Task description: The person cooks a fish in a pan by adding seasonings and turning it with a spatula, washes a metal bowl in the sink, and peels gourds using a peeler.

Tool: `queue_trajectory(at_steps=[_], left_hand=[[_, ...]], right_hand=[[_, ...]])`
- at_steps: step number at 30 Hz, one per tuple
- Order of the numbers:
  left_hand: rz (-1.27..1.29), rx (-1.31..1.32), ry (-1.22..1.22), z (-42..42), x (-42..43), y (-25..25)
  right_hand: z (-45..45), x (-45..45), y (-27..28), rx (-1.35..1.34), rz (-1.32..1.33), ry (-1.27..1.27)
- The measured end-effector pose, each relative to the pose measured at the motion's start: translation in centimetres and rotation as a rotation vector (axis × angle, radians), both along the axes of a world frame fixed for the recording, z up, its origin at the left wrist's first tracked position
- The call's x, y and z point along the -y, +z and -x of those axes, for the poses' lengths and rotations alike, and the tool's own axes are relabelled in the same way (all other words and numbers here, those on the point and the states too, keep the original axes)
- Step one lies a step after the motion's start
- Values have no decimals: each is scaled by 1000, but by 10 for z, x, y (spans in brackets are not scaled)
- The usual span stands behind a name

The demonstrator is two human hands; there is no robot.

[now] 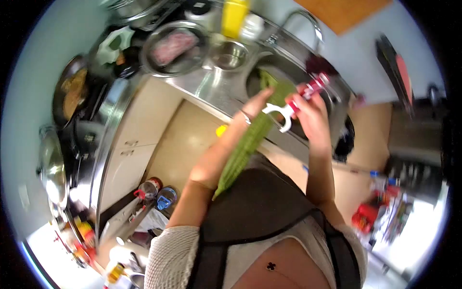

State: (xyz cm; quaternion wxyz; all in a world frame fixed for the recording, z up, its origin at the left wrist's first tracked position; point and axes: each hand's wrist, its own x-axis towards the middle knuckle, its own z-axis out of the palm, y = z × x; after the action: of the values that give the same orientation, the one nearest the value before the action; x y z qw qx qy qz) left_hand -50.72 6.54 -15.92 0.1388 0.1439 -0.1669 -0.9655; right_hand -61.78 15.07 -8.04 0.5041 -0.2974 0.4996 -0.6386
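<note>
A long, green, ribbed loofah gourd (pixel 248 144) slants from the sink toward my apron, its lower end close to my body. My left hand (pixel 259 100) is closed around its upper part. In my right hand (pixel 312 111) is a peeler (pixel 284 111) with a white Y-shaped head and a red patterned handle. The peeler's head lies over the gourd's side; whether the blade touches the skin I cannot tell. Both hands are over the front edge of the metal sink (pixel 250 79). Motion blur softens the fingers and the gourd's upper end.
Left of the sink, a steel bowl (pixel 230 55) and a metal dish with packed meat (pixel 174 46) stand on the counter. A faucet (pixel 308 19) arches over the basin. Farther left is a pan of food (pixel 74 91). Bottles (pixel 167 197) stand on the floor.
</note>
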Motion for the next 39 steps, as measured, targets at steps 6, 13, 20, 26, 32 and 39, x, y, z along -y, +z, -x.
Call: queue_trajectory(at_steps=[6, 13, 20, 26, 32, 39], left_hand=[[-131, 46, -234, 33, 28, -3], [-146, 129, -227, 79, 34, -45], [-258, 27, -237, 81, 18, -33], [-325, -191, -366, 76, 25, -30], [-57, 194, -158, 69, 9, -33], [-364, 277, -134, 53, 24, -37]], right_hand=[[0, -10, 19, 43, 3, 78], [-25, -35, 23, 276, 8, 200], [10, -23, -17, 206, 10, 55], [40, -8, -31, 185, -48, 77], [129, 35, -76, -61, -76, -157], [209, 49, -144, -1119, -218, -703]])
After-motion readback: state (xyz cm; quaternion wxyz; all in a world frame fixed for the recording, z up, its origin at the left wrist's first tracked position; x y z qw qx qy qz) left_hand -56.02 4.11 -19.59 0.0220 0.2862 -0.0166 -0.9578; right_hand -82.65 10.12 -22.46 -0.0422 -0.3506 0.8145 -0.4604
